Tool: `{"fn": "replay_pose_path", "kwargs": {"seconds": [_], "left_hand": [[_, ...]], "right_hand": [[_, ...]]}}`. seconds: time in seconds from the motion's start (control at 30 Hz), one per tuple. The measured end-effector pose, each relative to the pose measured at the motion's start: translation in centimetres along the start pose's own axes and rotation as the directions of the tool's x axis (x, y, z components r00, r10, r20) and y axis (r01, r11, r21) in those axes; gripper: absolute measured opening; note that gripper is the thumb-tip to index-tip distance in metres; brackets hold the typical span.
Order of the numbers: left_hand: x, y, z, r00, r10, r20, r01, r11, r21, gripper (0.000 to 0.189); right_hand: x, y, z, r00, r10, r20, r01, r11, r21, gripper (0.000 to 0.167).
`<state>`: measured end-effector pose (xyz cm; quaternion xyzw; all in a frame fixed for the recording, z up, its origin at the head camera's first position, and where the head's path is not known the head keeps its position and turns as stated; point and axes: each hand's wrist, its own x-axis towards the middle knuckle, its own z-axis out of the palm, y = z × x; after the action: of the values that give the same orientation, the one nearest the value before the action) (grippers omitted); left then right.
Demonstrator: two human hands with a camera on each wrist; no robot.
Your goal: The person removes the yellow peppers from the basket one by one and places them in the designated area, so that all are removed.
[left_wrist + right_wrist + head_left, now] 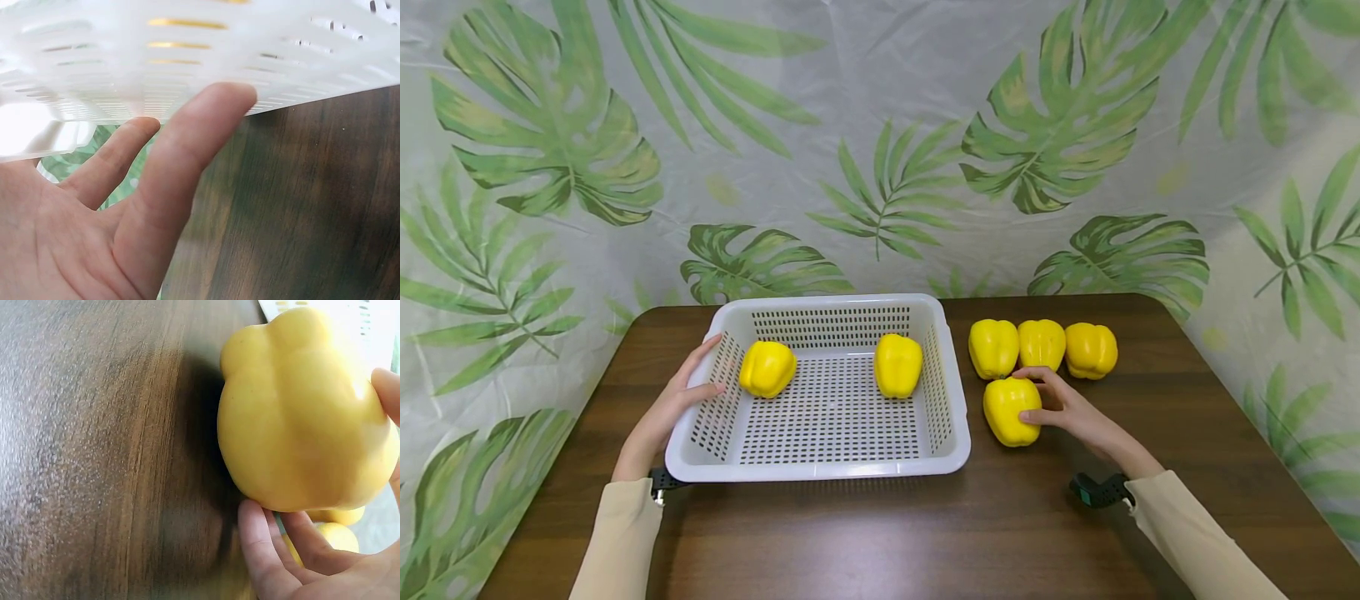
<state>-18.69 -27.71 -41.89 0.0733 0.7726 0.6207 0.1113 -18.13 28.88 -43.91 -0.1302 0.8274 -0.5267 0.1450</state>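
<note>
A white slotted plastic basket (831, 471) stands on the table, with two yellow bell peppers inside: one at the left (767, 369), one at the right (898, 366). At the basket's left side is my left hand (668, 414), its fingers and thumb extended along the side wall. In the left wrist view the thumb (181, 150) overlaps the slotted wall. My right hand (1063, 408) grips another yellow bell pepper (1006, 412) to the right of the basket, thumb on one side and fingertips on the other. The right wrist view shows this pepper (294, 419) close over the wood.
Three more yellow bell peppers stand in a row behind the right hand: left (993, 348), middle (1042, 343) and right (1091, 350). The dark wooden table (865, 542) ends at a leaf-patterned cloth (880, 100) behind it.
</note>
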Motion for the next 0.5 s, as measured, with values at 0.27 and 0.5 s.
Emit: {"fn": "replay_pose_path", "kwargs": {"seconds": [0.27,0.5], "left_hand": [[0.00,-0.07,-0.07,1.000,0.001,0.002,-0.001,1.000,-0.006,0.073],[0.05,-0.02,-0.05,1.000,0.006,0.005,-0.006,1.000,-0.007,0.073]], "right_hand": [[-0.09,-0.13,0.09,1.000,-0.012,0.007,0.012,1.000,0.005,0.059],[-0.11,-0.14,0.07,1.000,-0.011,-0.025,0.011,1.000,-0.001,0.056]]}}
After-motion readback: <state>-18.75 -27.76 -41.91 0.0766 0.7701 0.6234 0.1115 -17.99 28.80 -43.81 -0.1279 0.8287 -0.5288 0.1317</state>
